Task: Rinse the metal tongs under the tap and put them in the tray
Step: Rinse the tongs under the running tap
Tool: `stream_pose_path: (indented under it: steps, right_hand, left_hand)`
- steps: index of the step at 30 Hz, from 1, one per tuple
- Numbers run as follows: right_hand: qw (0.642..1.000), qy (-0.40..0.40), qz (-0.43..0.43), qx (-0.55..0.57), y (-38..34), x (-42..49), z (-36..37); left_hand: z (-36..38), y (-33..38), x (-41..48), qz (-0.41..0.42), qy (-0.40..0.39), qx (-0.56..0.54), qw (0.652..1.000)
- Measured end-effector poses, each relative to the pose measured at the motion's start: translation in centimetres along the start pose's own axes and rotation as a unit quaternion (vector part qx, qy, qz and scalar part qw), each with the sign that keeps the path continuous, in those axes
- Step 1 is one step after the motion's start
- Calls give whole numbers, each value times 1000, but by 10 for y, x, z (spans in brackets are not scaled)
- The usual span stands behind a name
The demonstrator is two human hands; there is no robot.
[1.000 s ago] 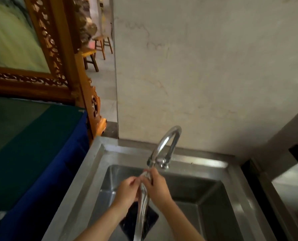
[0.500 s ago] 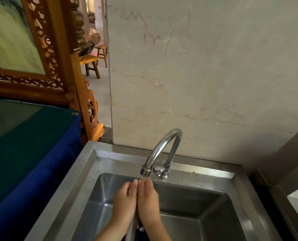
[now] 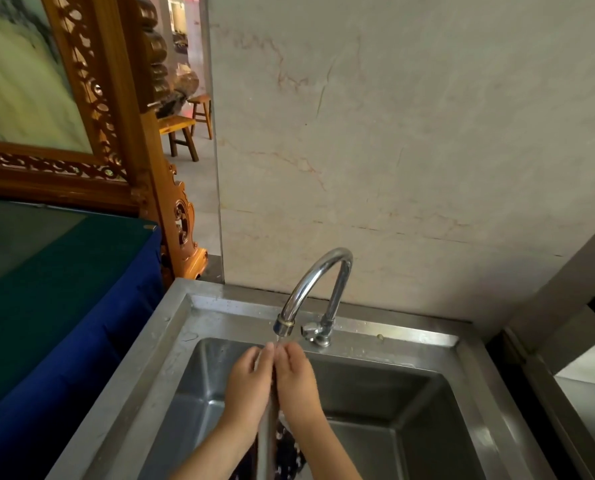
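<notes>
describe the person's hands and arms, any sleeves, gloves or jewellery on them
The left hand and right hand are bare: no gloves, rings, watch or bracelet show. Both forearms are uncovered down to the picture's lower edge, with no sleeve in view.

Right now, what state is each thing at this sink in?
Tap: running, thin stream.
Tongs: held under the spout, between both hands.
Left hand: fingers holding the tongs.
Right hand: fingers holding the tongs.
Sink: rim wet with drops.

Sink (image 3: 393, 332) free on rt; tap (image 3: 298, 294) overhangs mid.
</notes>
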State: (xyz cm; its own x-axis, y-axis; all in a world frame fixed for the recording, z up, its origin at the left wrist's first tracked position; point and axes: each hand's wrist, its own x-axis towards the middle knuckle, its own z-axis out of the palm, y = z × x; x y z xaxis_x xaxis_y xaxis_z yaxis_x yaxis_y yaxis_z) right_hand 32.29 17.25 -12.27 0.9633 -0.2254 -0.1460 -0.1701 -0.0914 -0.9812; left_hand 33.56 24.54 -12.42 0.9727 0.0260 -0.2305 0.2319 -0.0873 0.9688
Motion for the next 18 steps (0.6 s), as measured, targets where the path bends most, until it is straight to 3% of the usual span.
stream_pose_path:
  steps: [3, 6, 13, 18]
  right_hand:
    - [994, -73, 14, 80, 4, -7, 1]
    - [995, -32, 1, 92, 3, -4, 1]
    - [993, 107, 0, -60, 3, 1, 6]
    - [982, 105, 2, -159, 7, -8, 18]
  left_hand:
    - [-5, 9, 6, -3, 11, 1, 1000]
    - [-4, 7, 5, 22, 3, 46, 999]
    - [1, -4, 7, 27, 2, 44, 999]
    - [-1, 6, 24, 26, 0, 42, 999]
